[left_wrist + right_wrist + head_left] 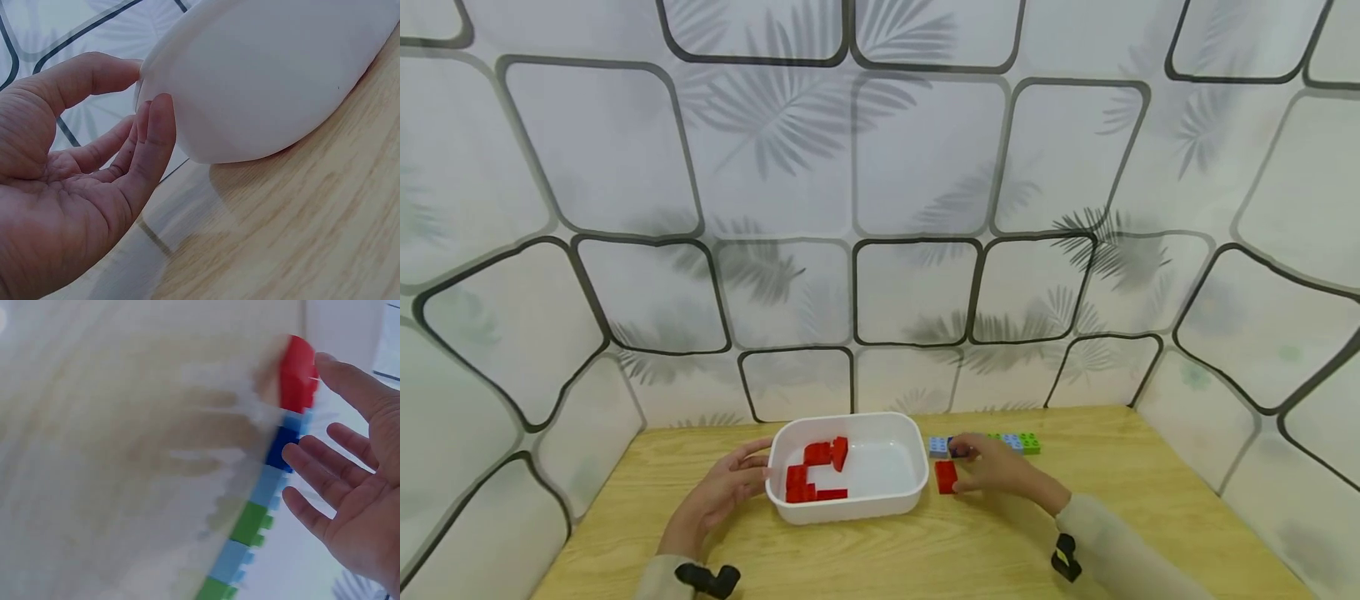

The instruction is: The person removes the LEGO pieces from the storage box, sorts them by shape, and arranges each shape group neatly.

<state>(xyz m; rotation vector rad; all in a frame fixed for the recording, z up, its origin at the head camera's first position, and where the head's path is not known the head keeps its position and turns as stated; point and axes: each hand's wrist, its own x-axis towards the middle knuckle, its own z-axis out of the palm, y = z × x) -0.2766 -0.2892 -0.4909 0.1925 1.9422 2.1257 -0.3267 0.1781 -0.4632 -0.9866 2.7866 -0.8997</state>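
Head view: A white container stood on the tabletop, with several red bricks gathered in its left half. The left hand lay at the container's left end, its fingers lightly bent against the rim rather than clenched. The right hand reached over a row of coloured bricks, its near side close to a lone red brick. That brick lay to the right of the container, apart from it, just in front of the row's left end.

Left wrist view: One fingertip met the rim, and another digit lay before the outer wall; whether the latter pressed could not be told. Light contact of this kind appeared sufficient for steadying; a firm push here would probably have slid the container toward the lone brick.

Right wrist view: The right hand was spread, palm partly turned to the camera. The thumb tip was at the lone red brick, though actual contact was uncertain, while a fingertip overlapped the dark blue brick in the row. No pinch was evident. A sound grip would have set thumb and forefinger on opposite sides of the red brick, with the remaining fingers raised so that the aligned row was not nudged.
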